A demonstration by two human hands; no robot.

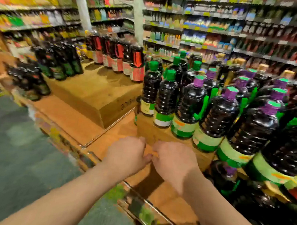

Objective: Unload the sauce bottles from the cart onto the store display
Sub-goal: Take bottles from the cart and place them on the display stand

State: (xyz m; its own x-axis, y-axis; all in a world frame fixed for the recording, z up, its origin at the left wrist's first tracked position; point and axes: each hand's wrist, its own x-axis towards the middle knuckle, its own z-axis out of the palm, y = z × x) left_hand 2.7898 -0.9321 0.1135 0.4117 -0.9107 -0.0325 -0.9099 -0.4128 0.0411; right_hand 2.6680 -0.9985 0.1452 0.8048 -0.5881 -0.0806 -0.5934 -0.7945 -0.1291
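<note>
Head view: much of the picture is smeared by motion, so labels on the dark plastic sauce bottles with green caps (166,97) cannot be read, and the packets on the blurred store shelves (221,33) behind are only bands of colour. The bottles at the right edge are cut off by the frame, and a lower row beneath them is mostly in shadow. The left hand (128,155) and the right hand (174,160) sit close together, thumbs almost touching, fingers curled down over the near edge of a brown cardboard box (153,132); whether the fingers actually grip the card cannot be told, since the fingertips are hidden behind the knuckles. That box carries the green-capped bottles and, to their right, dark sauce bottles with purple neck wraps (220,111), all standing upright and packed side by side. To the left, a second brown cardboard box (96,94) bears a row of dark bottles with red labels (118,56) along its far edge, well apart from the hands. Farther left, dark bottles with green labels (59,61) stand in a blurred cluster. A grey floor (17,146) fills the lower left.
</note>
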